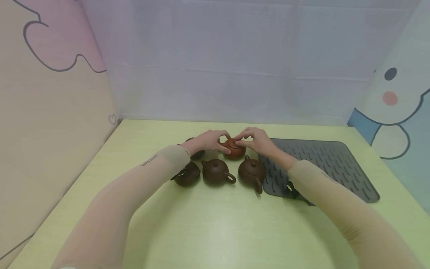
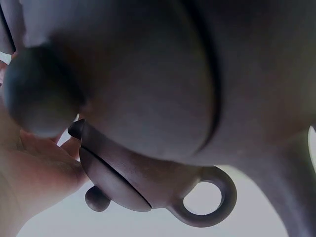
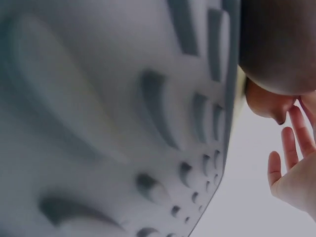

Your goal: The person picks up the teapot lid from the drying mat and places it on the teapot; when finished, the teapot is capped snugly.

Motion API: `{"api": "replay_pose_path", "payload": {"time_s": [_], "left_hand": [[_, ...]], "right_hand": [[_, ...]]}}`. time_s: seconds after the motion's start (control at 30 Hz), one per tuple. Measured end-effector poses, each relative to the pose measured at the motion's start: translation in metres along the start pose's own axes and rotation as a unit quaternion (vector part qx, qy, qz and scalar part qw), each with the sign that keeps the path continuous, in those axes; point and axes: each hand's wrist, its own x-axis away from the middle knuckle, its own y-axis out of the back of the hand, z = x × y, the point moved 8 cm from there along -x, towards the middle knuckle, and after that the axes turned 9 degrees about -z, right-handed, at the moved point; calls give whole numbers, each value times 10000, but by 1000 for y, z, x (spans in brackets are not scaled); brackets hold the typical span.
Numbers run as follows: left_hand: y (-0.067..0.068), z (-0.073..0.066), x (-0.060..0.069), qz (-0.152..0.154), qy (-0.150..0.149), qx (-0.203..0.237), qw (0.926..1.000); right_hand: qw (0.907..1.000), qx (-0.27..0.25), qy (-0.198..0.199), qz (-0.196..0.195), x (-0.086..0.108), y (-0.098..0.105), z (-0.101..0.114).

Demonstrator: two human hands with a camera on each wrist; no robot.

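A reddish-brown teapot (image 1: pixel 236 152) stands at the back middle of the table. My left hand (image 1: pixel 212 140) holds its left side, with the thumb in front and the forefinger bent over near the handle. From the right, my right hand (image 1: pixel 258 142) pinches at its top with thumb and forefinger; the exact contact point is hidden. In the right wrist view, the other fingers of the right hand (image 3: pixel 298 180) are spread beside the reddish-brown teapot (image 3: pixel 266 101). Two dark brown lidded teapots, one at left (image 1: pixel 215 173) and one at right (image 1: pixel 251 172), stand just in front.
Another dark teapot (image 1: pixel 188 175) stands below my left forearm, and a further dark pot (image 1: pixel 199 154) is partly hidden behind the left wrist. A grey ridged mat (image 1: pixel 322 158) lies at right, under my right forearm. Fabric walls border the table (image 1: pixel 208 224).
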Motion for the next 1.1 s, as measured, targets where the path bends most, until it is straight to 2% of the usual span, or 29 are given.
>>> {"api": "replay_pose_path", "payload": {"time_s": [0.23,0.57,0.8,0.97,1.03,1.1], "left_hand": [[-2,4,-2,20,11,16,10000],[-1,3,-2,90,40,12,10000],[1,6,-1,122,52,-142,9998],[13,3,7,-193,-41,-21,9998],[21,-2,15,-462,-164,-13,9988],[30,-8,25,-857,-348,-144,9956]], "right_hand": [[9999,109,31,121,-2,-1,2],[9999,97,22,139,-2,1,3],[10000,17,35,-60,2,4,2],[9990,-186,31,-413,11,10,0],[9977,-264,73,-627,16,15,1],[9955,-313,138,-879,23,21,2]]}}
